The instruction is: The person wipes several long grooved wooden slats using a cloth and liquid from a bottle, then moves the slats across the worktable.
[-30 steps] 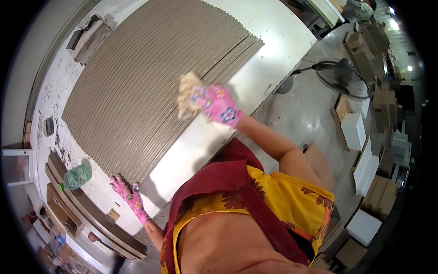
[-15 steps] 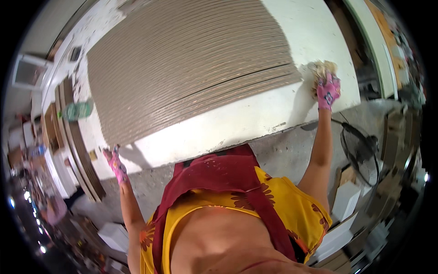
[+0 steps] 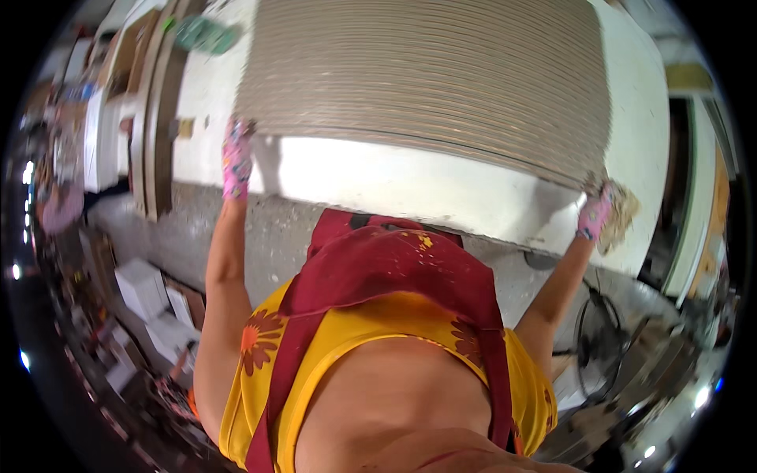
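Observation:
A broad sheet of narrow grey-brown strips [image 3: 426,79], laid side by side, covers much of a white table [image 3: 355,169]. My left hand [image 3: 236,162], in a pink patterned glove, is at the near left corner of these strips. Its fingertips are blurred against the strip ends, so their grip cannot be made out. At the near right corner is my right hand [image 3: 595,214], gloved the same way. It is closed on a shaggy beige rag [image 3: 620,217], which bunches out on the hand's right side. The right fingertips are beside the strip ends.
A greenish clear plastic bottle [image 3: 206,35] lies at the table's far left. Long brown boards [image 3: 158,126] stand along the left edge. A black fan [image 3: 601,343] is on the floor at the right, and white boxes [image 3: 142,288] sit at lower left.
My view has turned, so the table appears rotated and shifted. My right hand has moved with the rag from the bare tabletop to the strips' near right corner. My left hand stays at the left corner.

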{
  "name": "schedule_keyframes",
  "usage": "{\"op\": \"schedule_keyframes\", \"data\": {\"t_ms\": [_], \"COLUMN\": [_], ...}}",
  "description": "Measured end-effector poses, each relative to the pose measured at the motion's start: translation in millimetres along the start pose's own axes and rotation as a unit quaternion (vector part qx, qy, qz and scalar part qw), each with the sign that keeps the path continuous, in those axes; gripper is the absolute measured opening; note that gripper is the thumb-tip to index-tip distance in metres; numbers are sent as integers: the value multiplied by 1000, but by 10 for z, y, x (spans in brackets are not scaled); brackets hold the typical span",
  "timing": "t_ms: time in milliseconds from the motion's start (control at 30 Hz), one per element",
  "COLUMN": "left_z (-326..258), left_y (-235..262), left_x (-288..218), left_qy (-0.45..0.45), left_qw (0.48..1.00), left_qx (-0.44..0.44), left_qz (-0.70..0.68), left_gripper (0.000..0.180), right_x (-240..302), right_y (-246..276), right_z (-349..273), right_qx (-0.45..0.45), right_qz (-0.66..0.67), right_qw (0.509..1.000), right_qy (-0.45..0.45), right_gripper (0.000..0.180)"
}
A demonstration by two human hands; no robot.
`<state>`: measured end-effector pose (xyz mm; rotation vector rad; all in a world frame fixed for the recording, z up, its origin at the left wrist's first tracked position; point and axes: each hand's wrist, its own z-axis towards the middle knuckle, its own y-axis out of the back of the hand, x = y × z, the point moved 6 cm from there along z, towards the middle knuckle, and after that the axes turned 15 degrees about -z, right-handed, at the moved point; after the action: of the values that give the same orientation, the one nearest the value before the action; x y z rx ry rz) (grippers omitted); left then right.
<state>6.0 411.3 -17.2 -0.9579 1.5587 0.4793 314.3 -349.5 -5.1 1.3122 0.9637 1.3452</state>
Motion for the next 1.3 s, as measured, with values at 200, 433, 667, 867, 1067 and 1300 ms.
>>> {"op": "schedule_keyframes", "data": {"t_ms": [200,433,667,867,1067,1300], "left_z": [208,277,238,-187,-120,-213], "left_y": [471,116,204,181,174,561], "left_x": [164,-147,-57,-271,-250,-279], "left_qy": [-51,-62,-33,-36,-27,170], "left_qw": [998,997,999,999,998,980], "left_qx": [5,20,18,-12,-37,-7], "left_qz": [-42,-49,-35,20,35,102], "left_gripper": [53,51,43,34,43,63], "right_x": [185,387,208,425,-234,63], "right_y": [24,69,76,371,61,163], "right_z": [-69,101,-152,-429,-342,-402], "right_qx": [-88,-7,-110,-75,174,425], "right_qz": [-177,-214,-242,56,272,263], "right_qw": [969,969,941,987,924,818], "right_qy": [145,122,211,132,-203,-283], "right_gripper": [40,41,53,53,67,84]}}
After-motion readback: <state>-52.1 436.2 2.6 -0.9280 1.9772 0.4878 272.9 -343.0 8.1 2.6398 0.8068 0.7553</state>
